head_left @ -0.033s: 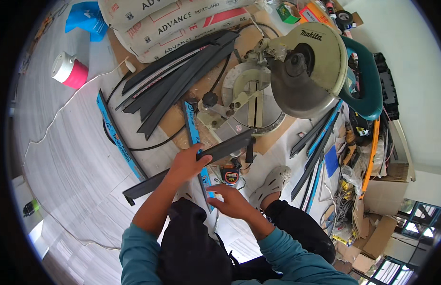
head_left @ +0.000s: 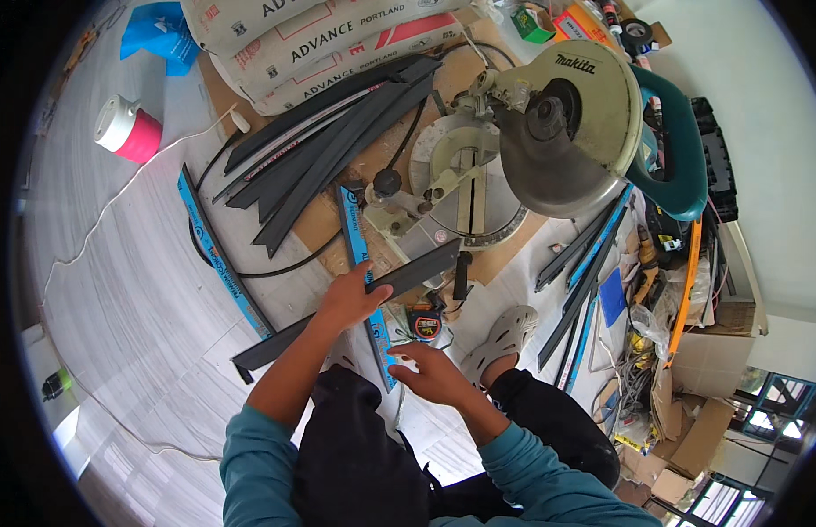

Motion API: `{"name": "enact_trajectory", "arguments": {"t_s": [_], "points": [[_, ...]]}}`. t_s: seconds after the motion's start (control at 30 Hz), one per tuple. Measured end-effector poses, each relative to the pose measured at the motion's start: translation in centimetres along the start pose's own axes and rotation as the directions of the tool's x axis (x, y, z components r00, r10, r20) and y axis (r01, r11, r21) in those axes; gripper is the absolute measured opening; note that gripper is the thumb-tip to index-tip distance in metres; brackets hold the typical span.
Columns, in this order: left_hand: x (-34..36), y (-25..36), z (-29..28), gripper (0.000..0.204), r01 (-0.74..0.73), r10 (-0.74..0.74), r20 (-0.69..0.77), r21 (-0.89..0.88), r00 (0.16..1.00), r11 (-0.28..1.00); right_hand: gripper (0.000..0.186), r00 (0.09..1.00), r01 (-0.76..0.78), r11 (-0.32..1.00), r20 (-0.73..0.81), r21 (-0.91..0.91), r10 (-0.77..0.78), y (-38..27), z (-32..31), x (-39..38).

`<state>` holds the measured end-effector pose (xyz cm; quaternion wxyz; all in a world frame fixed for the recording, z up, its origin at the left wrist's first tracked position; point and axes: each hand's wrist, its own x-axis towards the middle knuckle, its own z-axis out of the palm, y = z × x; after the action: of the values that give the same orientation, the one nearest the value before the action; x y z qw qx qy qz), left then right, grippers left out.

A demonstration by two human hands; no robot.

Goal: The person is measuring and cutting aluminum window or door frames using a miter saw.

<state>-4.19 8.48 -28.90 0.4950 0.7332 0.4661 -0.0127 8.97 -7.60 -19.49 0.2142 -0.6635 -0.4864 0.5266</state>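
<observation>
My left hand is closed around a long dark grey trim strip, thumb on top. The strip slants across in front of me, its far right end close to the base of a miter saw. My right hand is empty, thumb and fingers apart, just right of a blue-labelled strip. That strip lies under the held one and runs from the saw's left side toward my feet. A black and orange tape measure lies on the floor beyond my right hand.
Dark strips are piled left of the saw, below stacked cement bags. Another blue-labelled strip lies farther left, near a pink and white jug and a white cord. More strips, tools and cardboard boxes crowd the right.
The held trim strip has turned slightly in my left hand, its saw-side end a little farther left. My right hand has barely moved.
</observation>
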Motion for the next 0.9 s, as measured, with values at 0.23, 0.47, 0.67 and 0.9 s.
{"name": "enact_trajectory", "arguments": {"t_s": [0.23, 0.47, 0.67, 0.9], "points": [[7.6, -0.8, 4.9, 0.1, 0.051, -0.063, -0.138, -0.091, 0.988, 0.995, 0.036, 0.979, -0.191, 0.976, -0.047, 0.104, 0.197, 2.1, -0.3, -3.0], [7.4, -2.5, 4.1, 0.101, 0.085, -0.084, -0.015, 0.031, 0.996, 0.996, 0.034, 0.972, -0.193, 0.975, -0.114, 0.111, 0.205, 3.2, -2.4, -4.6], [8.7, 0.4, 5.3, 0.104, 0.129, -0.12, -0.155, 0.051, 0.981, 0.99, 0.029, 0.953, -0.073, 0.986, -0.281, 0.151, 0.114, 3.2, -5.7, -4.9], [10.2, 3.6, 4.3, 0.095, 0.169, -0.162, -0.228, 0.009, 0.96, 0.986, 0.007, 0.2, 0.339, 0.776, -0.765, -0.532, -0.612, -9.6, -24.4, -7.4]]}}
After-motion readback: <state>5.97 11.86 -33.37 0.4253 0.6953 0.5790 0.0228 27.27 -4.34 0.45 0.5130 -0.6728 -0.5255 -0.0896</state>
